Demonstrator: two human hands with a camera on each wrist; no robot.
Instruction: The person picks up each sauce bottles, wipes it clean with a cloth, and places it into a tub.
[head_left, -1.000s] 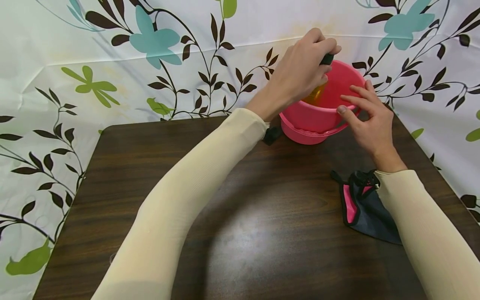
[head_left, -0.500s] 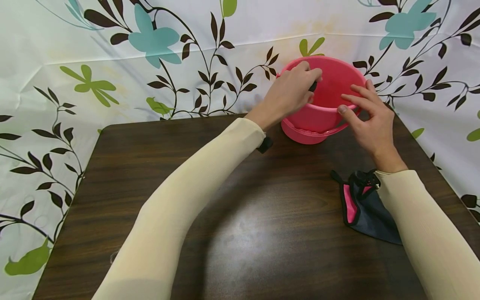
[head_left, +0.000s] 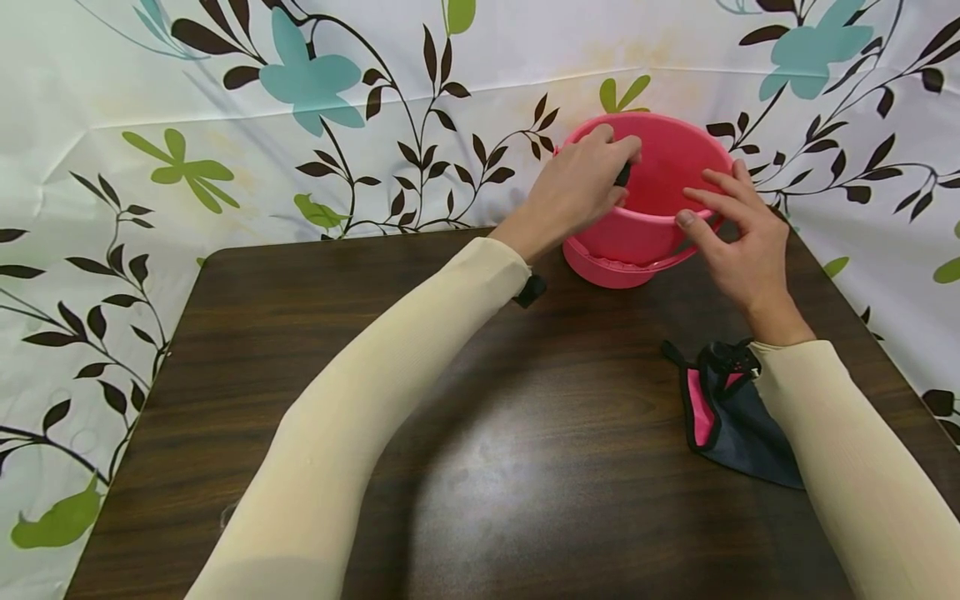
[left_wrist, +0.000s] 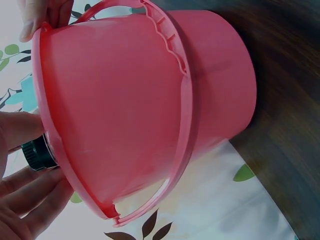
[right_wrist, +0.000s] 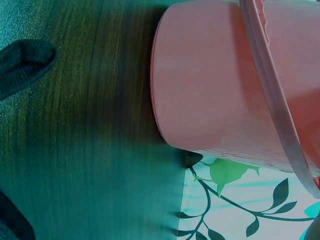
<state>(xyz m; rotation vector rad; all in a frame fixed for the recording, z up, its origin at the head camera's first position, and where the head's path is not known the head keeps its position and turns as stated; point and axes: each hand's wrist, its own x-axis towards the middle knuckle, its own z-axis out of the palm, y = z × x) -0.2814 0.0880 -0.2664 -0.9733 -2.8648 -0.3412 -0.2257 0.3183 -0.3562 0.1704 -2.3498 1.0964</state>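
Observation:
A pink bucket [head_left: 626,242] stands upright at the far right of the table, its handle hanging down around its side. Over the bucket's left rim, my left hand [head_left: 577,183] grips a bottle by its dark cap [left_wrist: 37,154]. The bottle's body is hidden inside the bucket. In the left wrist view, thumb and fingers sit on either side of the cap, right at the rim. My right hand [head_left: 746,242] rests at the bucket's right rim with its fingers spread and fairly straight over the opening.
A dark grey cloth face mask [head_left: 750,433] with pink lining and black straps lies on the brown wooden table [head_left: 525,417], partly under the right sleeve. A white curtain [head_left: 262,183] with leaf and bird prints hangs behind the table.
My left hand has moved down and left, lowering the amber bottle into the bucket until only its cap shows. Over the last half second it holds still. The right hand has not moved.

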